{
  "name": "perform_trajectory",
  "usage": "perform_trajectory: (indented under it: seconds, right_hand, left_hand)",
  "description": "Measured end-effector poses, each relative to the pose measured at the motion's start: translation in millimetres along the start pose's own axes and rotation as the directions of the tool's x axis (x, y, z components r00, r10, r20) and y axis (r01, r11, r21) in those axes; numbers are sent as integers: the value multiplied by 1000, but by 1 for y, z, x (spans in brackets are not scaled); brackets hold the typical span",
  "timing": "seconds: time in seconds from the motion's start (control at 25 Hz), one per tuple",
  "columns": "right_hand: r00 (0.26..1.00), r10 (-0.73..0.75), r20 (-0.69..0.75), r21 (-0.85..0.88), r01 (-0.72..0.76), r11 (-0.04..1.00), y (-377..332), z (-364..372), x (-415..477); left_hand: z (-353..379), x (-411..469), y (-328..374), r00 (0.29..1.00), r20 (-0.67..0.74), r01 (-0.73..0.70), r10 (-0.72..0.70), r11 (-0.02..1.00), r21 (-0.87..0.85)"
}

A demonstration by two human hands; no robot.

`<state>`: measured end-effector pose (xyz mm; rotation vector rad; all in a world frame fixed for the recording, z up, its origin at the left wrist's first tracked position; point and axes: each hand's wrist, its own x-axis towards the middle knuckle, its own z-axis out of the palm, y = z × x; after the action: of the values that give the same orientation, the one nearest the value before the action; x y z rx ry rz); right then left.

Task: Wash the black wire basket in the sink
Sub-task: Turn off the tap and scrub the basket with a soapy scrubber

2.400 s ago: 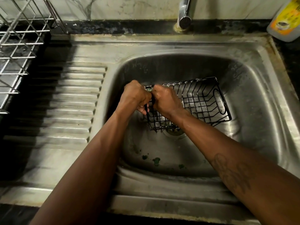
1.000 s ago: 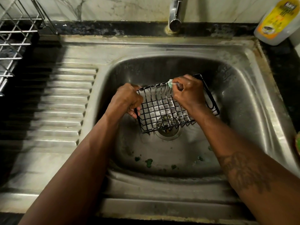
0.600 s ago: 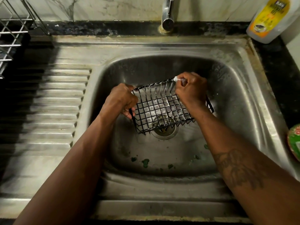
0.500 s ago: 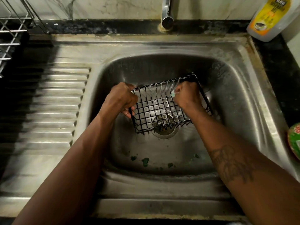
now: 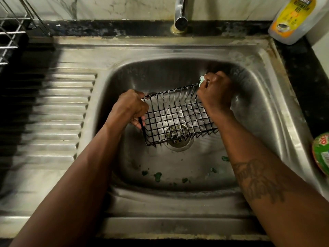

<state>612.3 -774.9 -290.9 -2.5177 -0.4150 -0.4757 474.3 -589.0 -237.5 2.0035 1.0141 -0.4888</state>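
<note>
Broadly, most of the view is taken up by a steel sink (image 5: 267,107), with a ribbed draining board (image 5: 62,122) joined to its left side. Inside the basin, the black wire basket (image 5: 174,118) is held over the drain (image 5: 179,146), open side up. A wire dish rack (image 5: 10,32) is cut off by the top left corner. A yellow-labelled bottle (image 5: 293,18) is stood on the dark counter at the top right, and a green tub (image 5: 322,154) is cropped by the right edge. A tap (image 5: 180,15) is fixed behind the basin.

The basket's left end is gripped by the left hand (image 5: 130,107), fingers curled round the wire. The right hand (image 5: 215,95) is closed at the basket's far right corner, where a pale green scrap (image 5: 202,80), possibly a scrubbing pad, is pinched against the rim wire; most of it is hidden by the fingers. Small green flecks (image 5: 157,176) are scattered on the basin floor near the front.
</note>
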Motion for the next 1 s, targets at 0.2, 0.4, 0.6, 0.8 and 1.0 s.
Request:
perform_trajectory:
  seconds: [0.2,0.4,0.6,0.8,1.0]
  right_hand:
    - [986,99,137,-88,-87,992,-8,-6,-6]
    - [927,143,346,-107,-112,988,-14,16,-20]
    - [910,138,392,-134,-91,987,-11,19,-20]
    - [976,64,206,-86,-47,995,-13,1,-4]
    - [956,127,263,-144,-91,985,-13,1,-8]
  left_hand:
    - [-2,5,-3,1000,-19,5,-6,1000,-23]
    - [-2,11,-3,999,-33,27,-26,999,19]
    - [-1,6,-3,998,-67,20,-18,1000,23]
    - [-4,8,-7,968,-224,-56,114,967,249]
    - [-6,9,-11,941,-236,-129,243,901,413]
